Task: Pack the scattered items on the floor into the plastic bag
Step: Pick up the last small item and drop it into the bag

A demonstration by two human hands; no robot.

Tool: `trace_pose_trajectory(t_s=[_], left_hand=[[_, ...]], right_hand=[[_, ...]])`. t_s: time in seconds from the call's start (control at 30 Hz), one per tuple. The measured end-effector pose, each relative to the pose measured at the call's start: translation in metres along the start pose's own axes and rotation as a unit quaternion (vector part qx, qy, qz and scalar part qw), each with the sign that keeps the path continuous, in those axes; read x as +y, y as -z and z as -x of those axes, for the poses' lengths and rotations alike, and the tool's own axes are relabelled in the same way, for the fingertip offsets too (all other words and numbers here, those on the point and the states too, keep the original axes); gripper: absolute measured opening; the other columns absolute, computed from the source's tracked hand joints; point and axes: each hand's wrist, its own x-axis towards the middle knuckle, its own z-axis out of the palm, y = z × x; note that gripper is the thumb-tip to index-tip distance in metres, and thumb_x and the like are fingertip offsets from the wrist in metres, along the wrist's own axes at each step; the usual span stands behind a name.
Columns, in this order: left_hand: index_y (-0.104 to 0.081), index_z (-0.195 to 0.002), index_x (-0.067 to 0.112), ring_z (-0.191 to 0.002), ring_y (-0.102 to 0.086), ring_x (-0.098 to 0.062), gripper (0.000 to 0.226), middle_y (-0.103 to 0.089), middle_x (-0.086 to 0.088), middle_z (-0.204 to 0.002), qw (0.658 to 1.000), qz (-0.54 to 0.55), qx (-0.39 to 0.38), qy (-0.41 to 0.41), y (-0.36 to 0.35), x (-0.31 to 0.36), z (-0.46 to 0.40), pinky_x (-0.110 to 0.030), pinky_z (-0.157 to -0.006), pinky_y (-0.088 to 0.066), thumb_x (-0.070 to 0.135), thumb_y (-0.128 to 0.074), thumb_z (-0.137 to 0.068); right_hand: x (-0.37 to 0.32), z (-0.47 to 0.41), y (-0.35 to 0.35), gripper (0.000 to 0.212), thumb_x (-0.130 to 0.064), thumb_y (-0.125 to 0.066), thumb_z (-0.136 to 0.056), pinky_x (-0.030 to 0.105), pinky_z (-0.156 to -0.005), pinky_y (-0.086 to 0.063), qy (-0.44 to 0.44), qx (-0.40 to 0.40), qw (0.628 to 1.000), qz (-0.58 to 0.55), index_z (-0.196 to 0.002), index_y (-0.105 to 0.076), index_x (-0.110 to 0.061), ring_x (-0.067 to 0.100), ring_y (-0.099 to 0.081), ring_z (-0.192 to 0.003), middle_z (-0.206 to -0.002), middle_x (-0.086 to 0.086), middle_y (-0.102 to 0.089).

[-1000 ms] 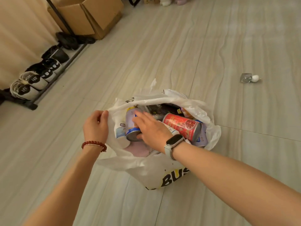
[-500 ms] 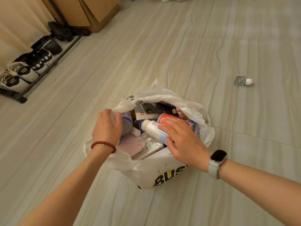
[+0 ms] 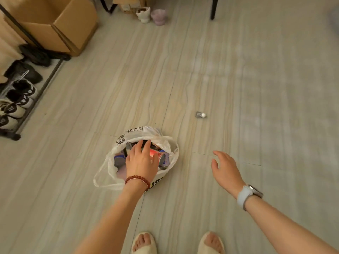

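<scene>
Since half a second ago I see both hands out of the plastic bag (image 3: 117,163), and the view sits higher. The left hand (image 3: 142,162) hovers over the bag's mouth, fingers spread, holding nothing. The right hand (image 3: 226,170) is open and empty to the bag's right. The full bag sits on pale wood-grain floor (image 3: 238,79); a small bottle (image 3: 201,114) lies beyond. A shoe rack (image 3: 18,99) and cardboard box (image 3: 60,24) stand left.

Not much legible here. On the near side of the white plastic bag (image 3: 166,143), bold black-and-yellow letters peek out beside the wrist, roughly "US", the rest covered. Along the bag's far rim runs small black print with a little logo, too blurred to read. The shoes' markings at left are unreadable too.
</scene>
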Motion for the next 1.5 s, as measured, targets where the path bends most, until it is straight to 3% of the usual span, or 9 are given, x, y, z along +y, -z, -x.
trace_pose_trajectory(t_s=[0.17,0.3,0.47,0.6,0.9,1.07,1.2,1.33,1.5], left_hand=[[-0.038,-0.135,0.011,-0.132,-0.032,-0.03,0.049,-0.036,-0.013,-0.143,0.994,0.105,-0.008,-0.005,0.121,0.096,0.094,-0.039,-0.107,-0.027,0.019,-0.051,-0.089],[-0.043,-0.131,0.011,-0.126,-0.039,-0.031,0.044,-0.045,-0.013,-0.137,0.995,0.103,-0.004,0.008,0.195,0.156,0.145,-0.044,-0.104,-0.035,0.019,-0.05,-0.089],[-0.05,-0.124,0.011,-0.118,-0.048,-0.029,0.036,-0.054,-0.014,-0.127,0.992,0.123,-0.007,0.003,0.225,0.206,0.172,-0.038,-0.094,-0.039,0.019,-0.049,-0.089],[-0.05,-0.123,0.008,-0.117,-0.048,-0.031,0.036,-0.052,-0.017,-0.128,0.99,0.131,-0.045,-0.008,0.22,0.245,0.162,-0.04,-0.096,-0.039,0.016,-0.049,-0.089],[-0.041,-0.132,0.01,-0.117,-0.049,-0.034,0.043,-0.048,-0.016,-0.132,0.989,0.127,-0.052,-0.054,0.207,0.361,0.008,-0.044,-0.095,-0.042,0.019,-0.047,-0.09],[-0.038,-0.133,0.01,-0.117,-0.049,-0.033,0.044,-0.048,-0.017,-0.131,0.988,0.14,-0.066,0.0,0.219,0.436,-0.107,-0.043,-0.098,-0.041,0.022,-0.045,-0.091],[-0.039,-0.132,0.011,-0.117,-0.049,-0.032,0.043,-0.048,-0.015,-0.131,0.985,0.163,-0.047,0.019,0.244,0.494,-0.174,-0.042,-0.099,-0.04,0.022,-0.045,-0.091],[-0.04,-0.131,0.01,-0.116,-0.05,-0.031,0.042,-0.048,-0.014,-0.131,0.982,0.18,0.004,0.056,0.27,0.524,-0.23,-0.041,-0.097,-0.041,0.022,-0.045,-0.092],[-0.039,-0.132,0.01,-0.121,-0.046,-0.029,0.043,-0.047,-0.015,-0.131,0.956,0.215,0.095,0.177,0.289,0.524,-0.275,-0.038,-0.099,-0.037,0.021,-0.045,-0.091]], right_hand=[[-0.026,0.097,0.157,0.035,-0.009,-0.046,-0.091,0.034,-0.108,-0.027,-0.061,0.054,0.996,-0.042,-0.125,-0.05,-0.001,0.03,-0.041,-0.128,-0.133,0.016,-0.051],[-0.033,0.168,0.26,0.035,-0.013,-0.044,-0.092,0.036,-0.107,-0.031,-0.089,0.025,0.994,-0.056,-0.125,-0.05,-0.004,0.028,-0.044,-0.126,-0.132,0.013,-0.053],[-0.02,0.218,0.336,0.032,-0.013,-0.041,-0.093,0.031,-0.103,-0.033,-0.151,0.018,0.981,-0.119,-0.124,-0.052,-0.007,0.024,-0.047,-0.124,-0.13,0.011,-0.055],[-0.01,0.209,0.367,0.032,-0.011,-0.042,-0.093,0.026,-0.1,-0.033,-0.181,0.035,0.971,-0.151,-0.124,-0.051,-0.005,0.024,-0.048,-0.124,-0.131,0.013,-0.054],[-0.016,0.02,0.446,0.034,-0.018,-0.041,-0.094,0.031,-0.103,-0.035,-0.125,0.026,0.985,-0.118,-0.126,-0.049,-0.009,0.023,-0.048,-0.123,-0.131,0.01,-0.053],[-0.045,-0.127,0.517,0.035,-0.018,-0.042,-0.094,0.031,-0.103,-0.035,-0.075,-0.048,0.995,-0.048,-0.127,-0.048,-0.009,0.023,-0.047,-0.124,-0.133,0.009,-0.052],[-0.082,-0.226,0.572,0.034,-0.019,-0.041,-0.094,0.033,-0.103,-0.036,-0.014,-0.063,0.998,-0.017,-0.126,-0.049,-0.009,0.023,-0.048,-0.124,-0.132,0.008,-0.053],[-0.12,-0.314,0.596,0.034,-0.018,-0.041,-0.095,0.032,-0.103,-0.036,0.042,-0.106,0.993,-0.001,-0.126,-0.049,-0.008,0.024,-0.048,-0.123,-0.132,0.011,-0.053],[-0.181,-0.422,0.592,0.035,-0.015,-0.042,-0.093,0.034,-0.101,-0.037,0.142,-0.209,0.964,0.077,-0.126,-0.049,-0.006,0.027,-0.049,-0.122,-0.129,0.015,-0.055]])
